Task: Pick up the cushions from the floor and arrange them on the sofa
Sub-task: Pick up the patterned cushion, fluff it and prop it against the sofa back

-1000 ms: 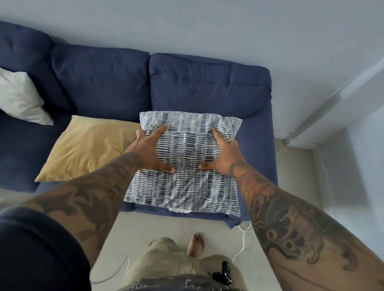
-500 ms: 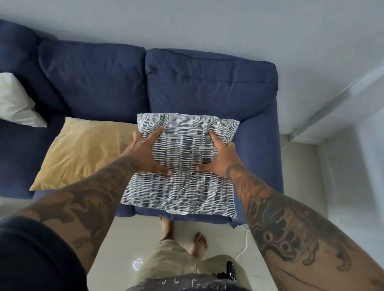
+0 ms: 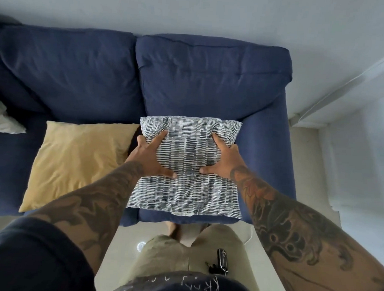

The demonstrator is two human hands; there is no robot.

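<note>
The patterned cushion (white with grey dashes) is laid flat on the right-hand seat of the blue sofa, its near edge reaching the seat's front edge. It is gripped from both sides: the left hand is spread against its left flank and the right hand against its right flank, thumbs pressed onto the top face. The remaining fingers are partly wrapped round the cushion's edges and cannot be seen in full. Just beside it on the left, a yellow cushion is laid flat on the adjoining seat; whether the two touch cannot be told. A white cushion is cut off by the left frame edge. Bare feet are largely hidden behind khaki shorts. Keys are seen at the waistband, their attachment unclear.
</note>
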